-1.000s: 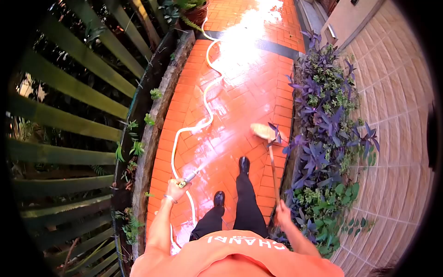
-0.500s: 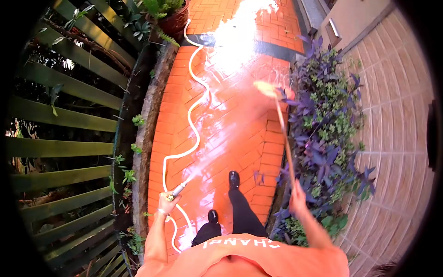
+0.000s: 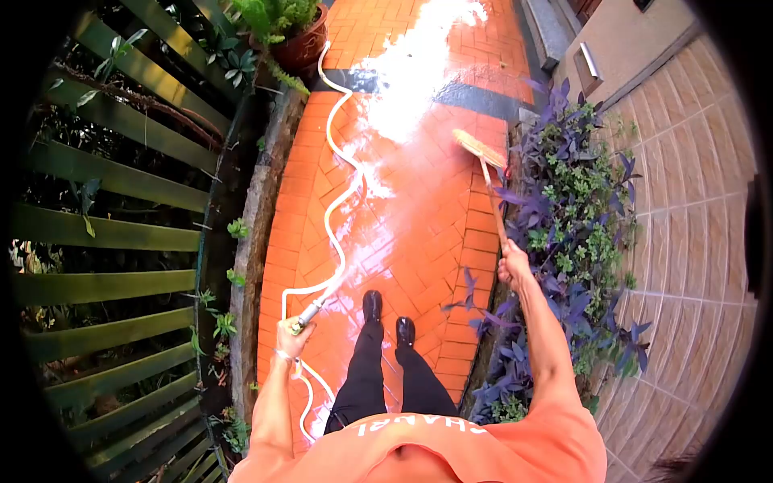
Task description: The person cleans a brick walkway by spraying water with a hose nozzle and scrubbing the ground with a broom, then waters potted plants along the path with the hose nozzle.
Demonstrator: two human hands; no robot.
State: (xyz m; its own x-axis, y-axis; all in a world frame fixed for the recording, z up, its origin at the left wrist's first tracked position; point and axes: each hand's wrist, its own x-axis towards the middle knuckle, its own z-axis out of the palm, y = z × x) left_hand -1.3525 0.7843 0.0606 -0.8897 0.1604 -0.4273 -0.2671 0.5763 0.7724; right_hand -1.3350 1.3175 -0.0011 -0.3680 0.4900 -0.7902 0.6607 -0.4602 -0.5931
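Observation:
My left hand [image 3: 291,338] is closed round a hose spray gun [image 3: 309,312], whose nozzle points up the path and lets out a spray of water. From the gun a white hose [image 3: 339,241] winds forward over the wet orange brick path [image 3: 419,241]. My right hand [image 3: 513,264] grips the wooden handle [image 3: 494,203] of a broom. At the far end of that handle, the pale broom head [image 3: 480,149] rests near the path's right edge, next to the purple plants.
A slatted fence [image 3: 121,233] and a low kerb [image 3: 256,217] run along the left. Purple-leaved plants [image 3: 555,201] border the right, beside a tiled wall [image 3: 692,241]. A potted fern [image 3: 302,40] stands at the upper left. My black boots [image 3: 405,330] are on the bricks.
The broom head has moved forward, away from my feet, and my right arm now reaches further out. My left boot has come forward beside the right one. Water still sprays from the gun.

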